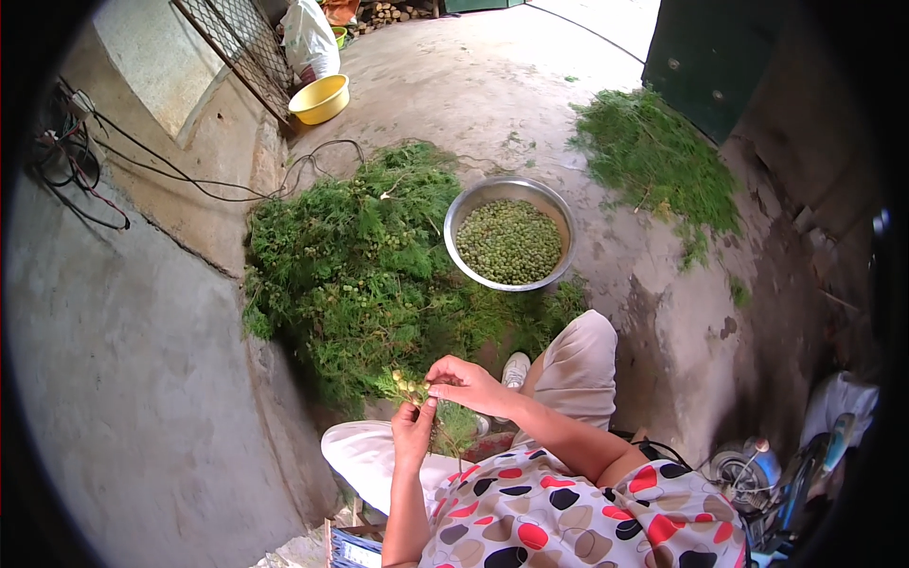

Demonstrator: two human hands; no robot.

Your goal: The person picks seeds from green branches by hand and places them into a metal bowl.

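Note:
Over my lap, my left hand [413, 431] is closed round an evergreen sprig [390, 383] with feathery leaves and small round pale-green fruits [407, 386]. Its lower leaves hang below the hands. The thumb and fingers of my right hand [469, 386] pinch together at the fruits, meeting the left fingertips; the exact grip is partly hidden. Beyond my knees stands a round metal basin [454, 241], holding many small round green fruits [509, 241]. Left of it, a large heap of cut evergreen branches [350, 265] reaches from the wall towards my feet.
Another pile of green branches [658, 156] lies at the far right by a dark door [715, 66]. A yellow tub [320, 99] and a white sack [311, 43] stand far left. Black cables [222, 189] run down the left wall. A blue wheeled object [757, 473] is at my right.

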